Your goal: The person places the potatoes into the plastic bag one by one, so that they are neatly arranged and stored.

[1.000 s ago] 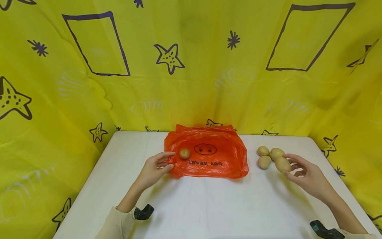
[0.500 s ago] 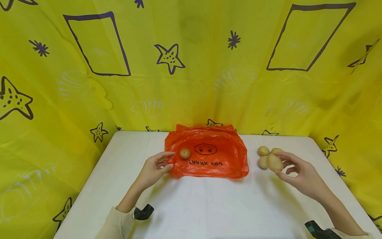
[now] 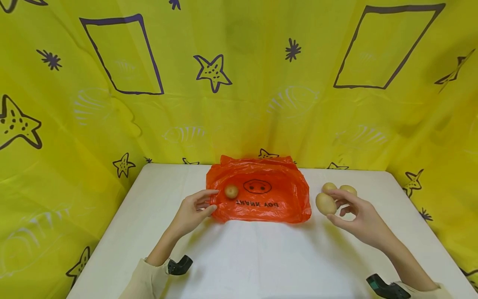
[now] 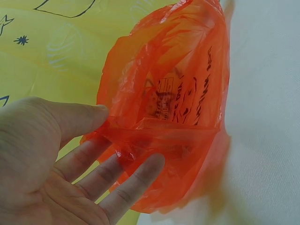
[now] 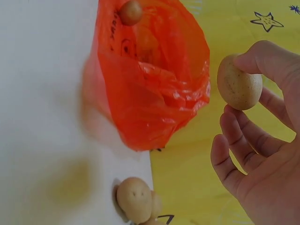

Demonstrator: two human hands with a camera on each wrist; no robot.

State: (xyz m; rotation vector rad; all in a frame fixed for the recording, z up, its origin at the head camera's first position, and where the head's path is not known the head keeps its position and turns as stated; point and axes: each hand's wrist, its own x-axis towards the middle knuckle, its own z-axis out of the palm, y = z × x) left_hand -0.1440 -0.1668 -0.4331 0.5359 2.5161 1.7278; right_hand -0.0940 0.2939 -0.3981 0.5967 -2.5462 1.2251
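Note:
A red plastic bag (image 3: 276,207) with a printed face and "THANK YOU" lies with its mouth spread at the table's back middle. One potato (image 3: 231,191) is inside, toward the bag's left end. My left hand (image 3: 194,209) holds the bag's left rim; the left wrist view shows the thumb (image 4: 86,115) over the film and fingers behind it. Right of the bag, my right hand (image 3: 360,216) pinches another potato (image 5: 239,84) between thumb and fingertips, raised above the table. Behind that hand, more potatoes (image 3: 349,189) sit on the tabletop, partly covered by it.
The white table (image 3: 257,257) has its back edge against a yellow curtain (image 3: 246,112) with drawn stars and shells. Similar curtain closes off the left and right sides. Black wrist cameras (image 3: 180,265) sit on both sleeves.
The right hand has carried its potato left, away from the others and nearer to the bag's right side. My left hand and the bag have stayed where they were.

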